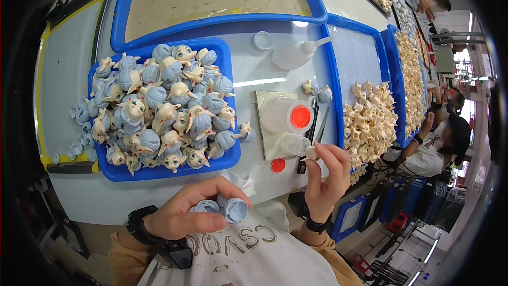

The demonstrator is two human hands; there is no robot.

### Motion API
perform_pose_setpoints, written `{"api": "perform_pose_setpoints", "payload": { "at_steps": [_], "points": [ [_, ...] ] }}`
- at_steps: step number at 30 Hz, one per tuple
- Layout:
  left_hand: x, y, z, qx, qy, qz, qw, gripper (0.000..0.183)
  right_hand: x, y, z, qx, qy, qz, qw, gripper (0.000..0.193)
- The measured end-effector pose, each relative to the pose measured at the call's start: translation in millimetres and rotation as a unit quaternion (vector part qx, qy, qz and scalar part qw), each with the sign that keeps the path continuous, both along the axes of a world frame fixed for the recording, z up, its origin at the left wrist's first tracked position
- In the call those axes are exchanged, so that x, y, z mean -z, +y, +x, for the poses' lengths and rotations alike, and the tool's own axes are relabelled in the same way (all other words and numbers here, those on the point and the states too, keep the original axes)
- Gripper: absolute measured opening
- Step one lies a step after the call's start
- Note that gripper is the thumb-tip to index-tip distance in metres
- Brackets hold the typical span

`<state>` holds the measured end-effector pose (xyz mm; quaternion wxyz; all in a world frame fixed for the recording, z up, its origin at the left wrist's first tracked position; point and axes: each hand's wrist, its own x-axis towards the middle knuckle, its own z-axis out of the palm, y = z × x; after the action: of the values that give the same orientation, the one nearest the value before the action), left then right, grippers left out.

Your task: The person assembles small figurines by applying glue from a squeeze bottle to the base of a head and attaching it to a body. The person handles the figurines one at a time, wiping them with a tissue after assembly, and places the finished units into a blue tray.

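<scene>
My left hand is closed around hollow blue-grey doll hair pieces; one turns its open rim up at the fingertips, and another lies between thumb and palm. My right hand pinches a small cream piece between thumb and fingertips, probably a doll face part; its front is hidden. Left of centre, a blue tray is heaped with doll heads with blue-grey hair and pointed ears. At the right, a second blue tray holds a pile of cream face parts.
A plastic tub with a red centre and a small clear cup stand on a pale pad. Beside them lie thin dark tools. A white squeeze bottle sits farther back. Loose hair pieces lie left. Co-workers sit right.
</scene>
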<state>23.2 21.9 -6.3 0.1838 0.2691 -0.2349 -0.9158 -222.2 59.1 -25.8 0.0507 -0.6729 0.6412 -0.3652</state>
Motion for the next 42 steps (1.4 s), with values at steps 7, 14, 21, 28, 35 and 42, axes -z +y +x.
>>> {"api": "perform_pose_setpoints", "payload": {
  "at_steps": [7,14,21,28,35,42],
  "points": [
    [0.4,2.7,-0.7,-0.012,0.004,0.002,1.000,0.044,2.5,2.9,-1.8,-0.007,-0.005,-0.002,1.000,0.031],
    [0.7,1.6,-0.5,-0.011,0.007,0.005,1.000,0.044,2.6,3.3,-5.1,-0.016,0.001,0.006,1.000,0.031],
    [-0.2,1.2,0.3,-0.004,-0.005,-0.010,1.000,0.046,3.1,2.9,-5.2,-0.019,0.003,0.008,1.000,0.030],
    [0.4,1.6,-0.1,-0.008,0.003,-0.004,1.000,0.045,4.2,3.9,-4.3,-0.020,-0.011,0.008,1.000,0.029],
    [1.2,3.4,-1.9,-0.021,0.008,-0.004,1.000,0.048,5.6,6.6,-2.2,-0.006,-0.037,-0.011,0.999,0.029],
    [5.6,4.4,6.3,0.007,0.030,-0.027,0.999,0.037,3.9,9.9,3.0,0.008,-0.042,-0.020,0.999,0.029]
  ]
}}
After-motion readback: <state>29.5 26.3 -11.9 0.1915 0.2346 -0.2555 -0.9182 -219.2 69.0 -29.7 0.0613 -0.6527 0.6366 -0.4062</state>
